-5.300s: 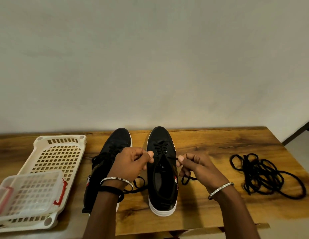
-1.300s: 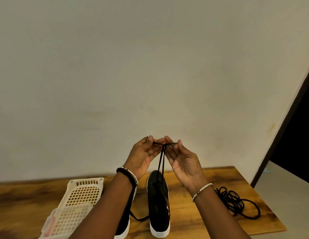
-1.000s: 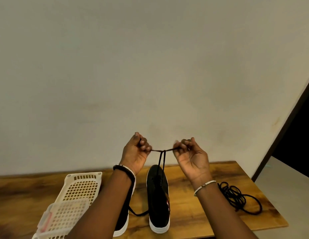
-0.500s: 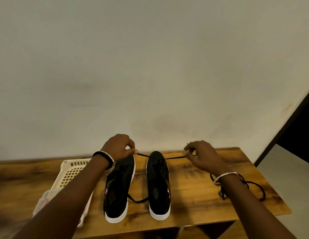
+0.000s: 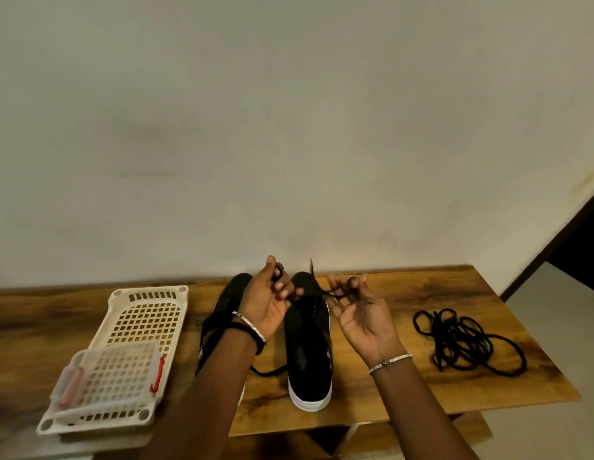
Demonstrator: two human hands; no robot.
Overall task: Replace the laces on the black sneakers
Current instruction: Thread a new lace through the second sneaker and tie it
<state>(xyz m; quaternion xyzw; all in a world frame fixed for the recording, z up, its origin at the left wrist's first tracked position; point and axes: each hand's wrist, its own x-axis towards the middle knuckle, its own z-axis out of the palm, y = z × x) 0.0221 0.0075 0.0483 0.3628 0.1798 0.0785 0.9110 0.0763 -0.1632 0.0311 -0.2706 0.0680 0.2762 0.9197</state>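
Observation:
Two black sneakers with white soles stand side by side on the wooden table, toes toward the wall. The right sneaker is in plain view; the left sneaker is partly hidden behind my left forearm. My left hand and my right hand hover palms up over the right sneaker's toe end, each pinching one end of its black lace. One lace tip sticks up between the hands. Another lace end lies on the table between the sneakers.
A tangled pile of black laces lies on the table's right part. A cream plastic basket with a smaller clear lidded box in it sits at the left. The wall runs right behind the table; a dark doorway opens at the far right.
My hands have come back together from a wide spread and turned palms up over the right sneaker, still holding the lace ends. The camera has tilted down.

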